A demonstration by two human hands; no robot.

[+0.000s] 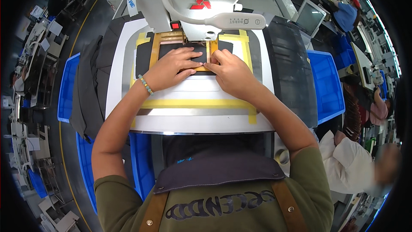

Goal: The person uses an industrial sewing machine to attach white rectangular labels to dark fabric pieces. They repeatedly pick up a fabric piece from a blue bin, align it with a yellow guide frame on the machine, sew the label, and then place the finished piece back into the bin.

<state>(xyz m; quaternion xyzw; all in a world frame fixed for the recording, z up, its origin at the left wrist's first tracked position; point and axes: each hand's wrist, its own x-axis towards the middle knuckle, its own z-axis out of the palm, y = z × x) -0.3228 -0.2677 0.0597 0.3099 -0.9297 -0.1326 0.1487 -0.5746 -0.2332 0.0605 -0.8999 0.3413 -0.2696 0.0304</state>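
Observation:
Under the head of a white sewing machine [195,4], a piece of dark fabric [198,50] lies in an amber-coloured rectangular frame [153,56]. My left hand [174,68] rests flat on the fabric with its fingers stretched toward the right. On the frame's right side, my right hand [229,71] has its fingers curled and thumb and forefinger pinched together by the fabric's edge. What lies between those fingertips is hidden. The two hands nearly touch at the fingertips. Below the frame is a white work plate [189,122] with strips of yellow tape [193,103].
Dark garment pieces [88,90] hang over the table's left side. Blue bins stand at the left [68,88] and right [327,83]. A grey handheld-shaped control [236,20] sticks out from the machine head. A person in white [347,163] is close at my right; others work farther off.

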